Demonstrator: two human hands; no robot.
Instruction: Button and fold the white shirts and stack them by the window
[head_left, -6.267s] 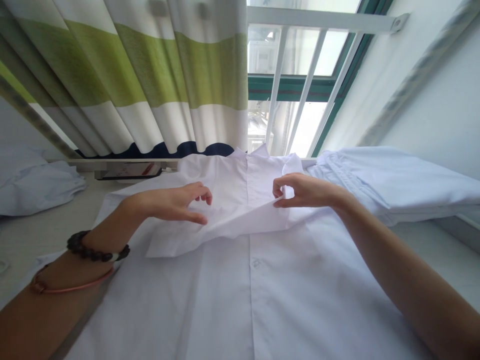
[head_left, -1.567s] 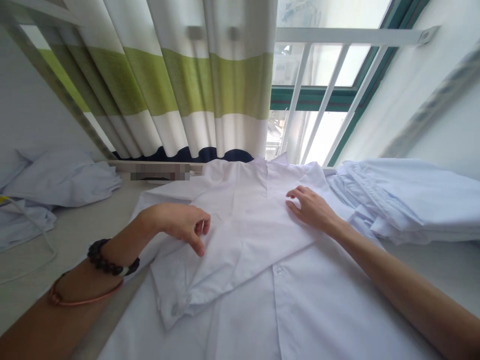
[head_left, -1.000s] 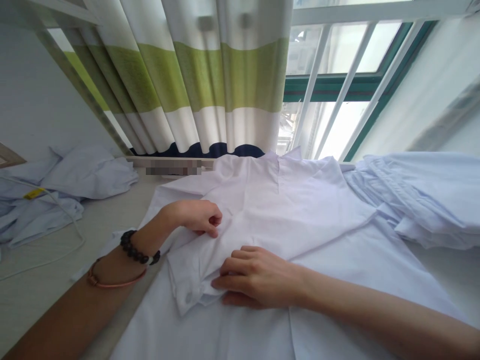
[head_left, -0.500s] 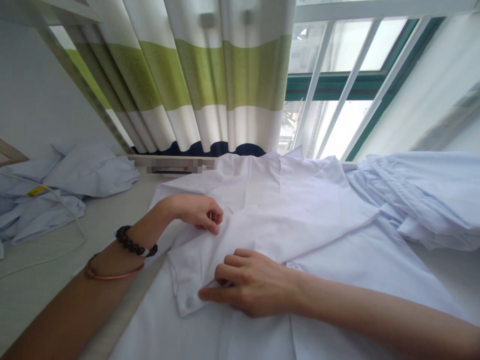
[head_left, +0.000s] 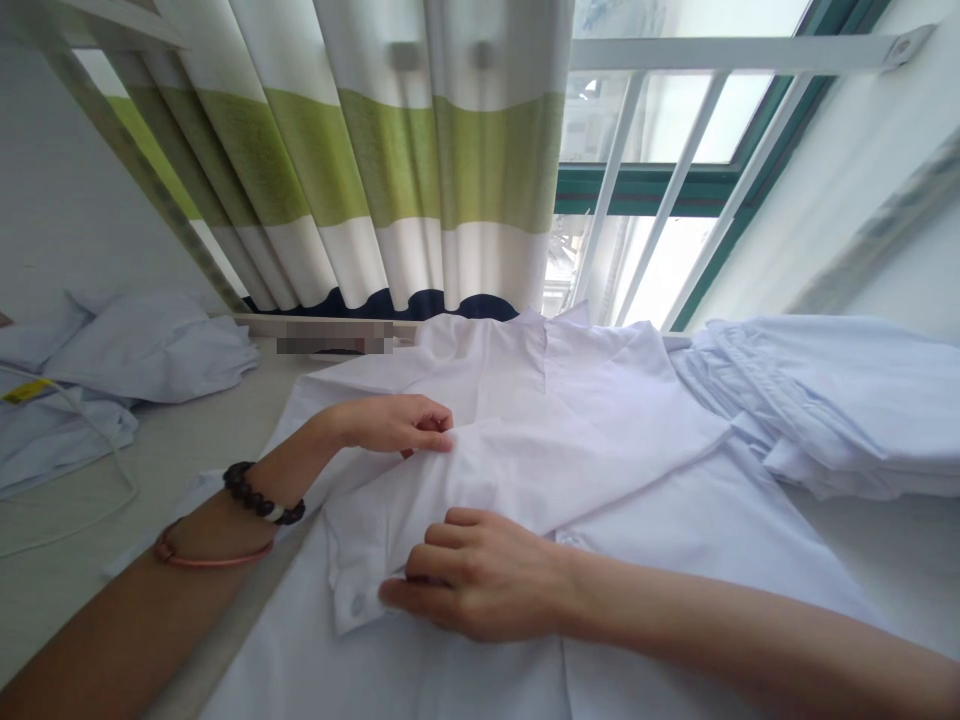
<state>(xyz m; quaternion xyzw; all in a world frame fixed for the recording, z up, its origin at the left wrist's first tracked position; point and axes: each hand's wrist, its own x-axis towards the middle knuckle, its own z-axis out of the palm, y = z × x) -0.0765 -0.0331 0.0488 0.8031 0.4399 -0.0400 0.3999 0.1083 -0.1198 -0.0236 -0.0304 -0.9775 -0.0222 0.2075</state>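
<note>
Touching one shirt; left hand pinching one sleeve; right hand half-curled, hold unclear.

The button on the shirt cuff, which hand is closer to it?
Right. The right hand is just beside the cuff button; the left hand is over the white shirt, farther off toward the curtain.

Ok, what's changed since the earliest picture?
The right hand let go of the sleeve at the right and moved left, near its cuff button. The left hand drew its thumb to its fingers. The shirt's body and clothes pile stayed put.
</note>
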